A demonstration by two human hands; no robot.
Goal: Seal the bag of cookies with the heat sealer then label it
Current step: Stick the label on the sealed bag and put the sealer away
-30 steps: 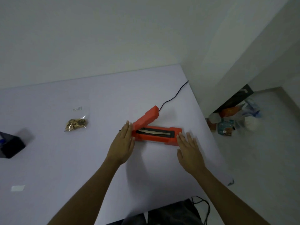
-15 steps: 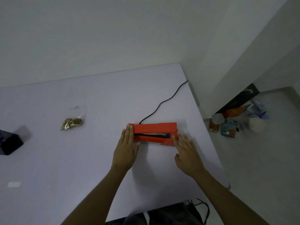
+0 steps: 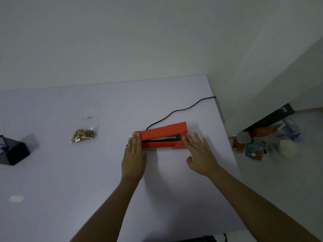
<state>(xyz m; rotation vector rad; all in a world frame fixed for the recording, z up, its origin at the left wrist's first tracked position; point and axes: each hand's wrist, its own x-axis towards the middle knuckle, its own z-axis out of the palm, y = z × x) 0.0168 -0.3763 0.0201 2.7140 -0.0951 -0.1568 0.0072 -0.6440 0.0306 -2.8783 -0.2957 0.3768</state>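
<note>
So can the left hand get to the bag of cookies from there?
Probably yes. The left hand lies flat at the heat sealer's left end, holding nothing, and only bare table lies between it and the bag of cookies further left.

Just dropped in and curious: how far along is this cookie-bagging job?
Early. Done: nothing visible. In hand: left hand and right hand lie flat-fingered at the ends of the red heat sealer on the table. Left: the bag of cookies lies apart, not in the sealer; the white label lies unused.
</note>
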